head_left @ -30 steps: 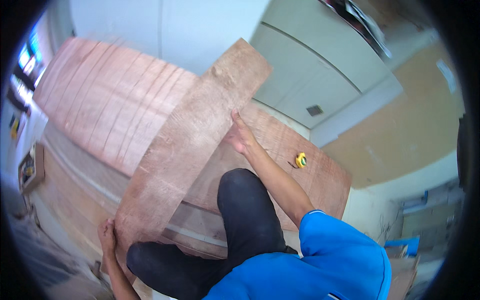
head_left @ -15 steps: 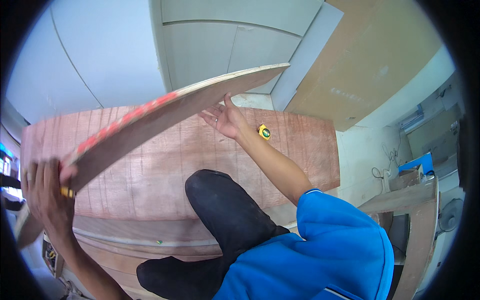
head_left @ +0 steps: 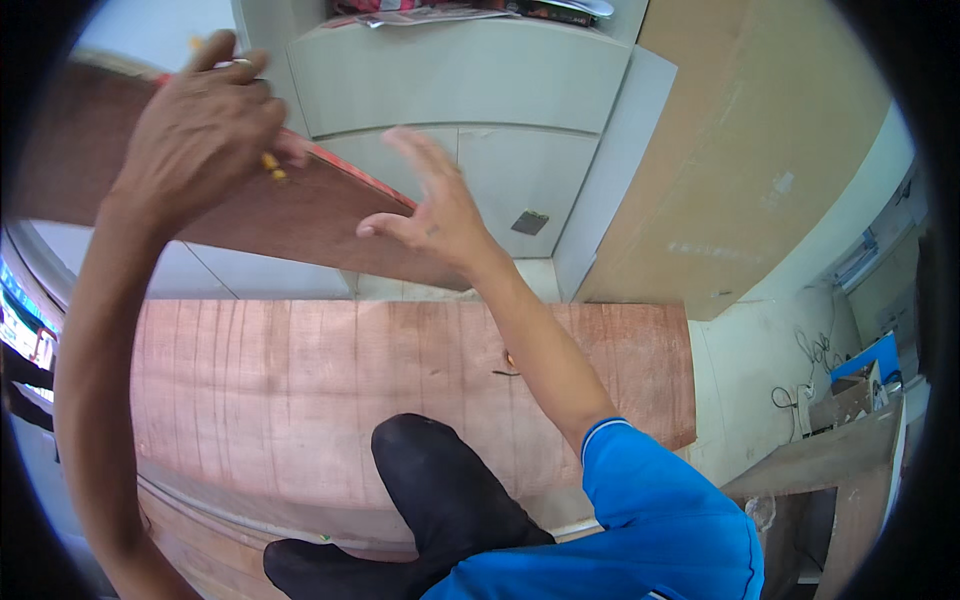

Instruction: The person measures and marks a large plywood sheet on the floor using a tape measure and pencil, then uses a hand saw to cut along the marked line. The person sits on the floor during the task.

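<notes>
A long plywood board (head_left: 335, 215) with a brown face and a red-marked edge stands raised on the far left side, slanting down to the right. My left hand (head_left: 205, 125) is closed over its upper edge. Parts of a thin yellow stick (head_left: 274, 168) show beside the fingers; its kind is unclear. My right hand (head_left: 435, 205) is open in front of the board's right part, thumb spread and fingers blurred; whether it touches the board I cannot tell. Below both lies a large reddish plywood sheet (head_left: 300, 390). My right forearm mostly covers the yellow tape measure (head_left: 510, 358).
A pale cabinet (head_left: 440, 80) stands at the back, with papers (head_left: 430, 17) on its shelf and a dark square patch (head_left: 530, 222) on its front. A tan panel (head_left: 740, 150) leans at the right. Cables (head_left: 815, 350) lie on the floor at far right.
The board has swung up and away to the far left, carried by my left hand. My right hand has come off the board's underside and now shows its back.
</notes>
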A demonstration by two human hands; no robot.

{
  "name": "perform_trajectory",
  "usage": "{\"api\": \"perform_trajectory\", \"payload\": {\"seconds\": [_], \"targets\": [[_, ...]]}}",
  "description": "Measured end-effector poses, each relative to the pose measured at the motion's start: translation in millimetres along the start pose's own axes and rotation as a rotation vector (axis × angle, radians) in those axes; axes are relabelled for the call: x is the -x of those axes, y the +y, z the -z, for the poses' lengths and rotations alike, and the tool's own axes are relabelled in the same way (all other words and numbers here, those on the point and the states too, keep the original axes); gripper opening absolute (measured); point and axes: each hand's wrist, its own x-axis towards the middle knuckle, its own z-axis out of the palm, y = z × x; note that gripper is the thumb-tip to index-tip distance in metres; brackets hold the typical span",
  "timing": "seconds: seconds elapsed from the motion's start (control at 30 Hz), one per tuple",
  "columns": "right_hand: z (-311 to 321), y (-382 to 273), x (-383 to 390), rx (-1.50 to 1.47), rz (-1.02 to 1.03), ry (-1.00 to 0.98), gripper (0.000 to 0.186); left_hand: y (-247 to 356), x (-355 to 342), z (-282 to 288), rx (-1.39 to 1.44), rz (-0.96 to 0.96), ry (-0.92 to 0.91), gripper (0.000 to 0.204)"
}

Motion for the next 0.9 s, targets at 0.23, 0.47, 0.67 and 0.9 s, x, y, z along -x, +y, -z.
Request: {"api": "perform_trajectory", "payload": {"seconds": [0.23,0.47,0.67,0.9], "targets": [[-8.0,70.7,-10.9,-0.579,-0.427,-0.250,0.036,28.6,-101.9,-33.1,0.076,-0.180,-0.210,0.025],[37.2,196.7,-33.2,-0.473,-0.594,0.124,0.044,91.1,-80.2,-21.9,0.499,-0.056,0.215,0.043],[139.5,337.9,-45.2,-0.480,-0.665,0.323,0.057,110.0,108.2,-46.7,0.768,0.624,-0.167,0.054],[163.4,401.1,-53.0,-0.543,-0.662,0.119,0.064,219.4,305.8,-49.1,1.266,1.450,-0.428,0.048]]}}
